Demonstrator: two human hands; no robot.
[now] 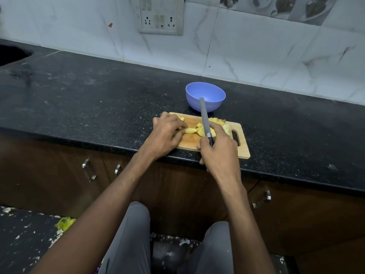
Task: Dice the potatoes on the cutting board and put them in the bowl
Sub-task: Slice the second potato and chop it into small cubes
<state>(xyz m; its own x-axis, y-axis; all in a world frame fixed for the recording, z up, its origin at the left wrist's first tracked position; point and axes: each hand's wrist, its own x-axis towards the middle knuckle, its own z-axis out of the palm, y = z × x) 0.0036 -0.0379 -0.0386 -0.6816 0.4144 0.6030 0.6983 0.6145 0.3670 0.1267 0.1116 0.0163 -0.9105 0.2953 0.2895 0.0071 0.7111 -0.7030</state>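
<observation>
On the black table (79, 91), wide bare room at left, the left hand (167, 133) pinches a potato wedge (190, 130) on the wooden cutting board (244, 149) at the front edge, the right hand (217, 147) grips the knife (204, 117), and the blue bowl (205, 96) stands just behind.

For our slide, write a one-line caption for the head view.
Left hand steadies a yellow potato slice on the wooden cutting board; right hand grips a grey knife.
</observation>
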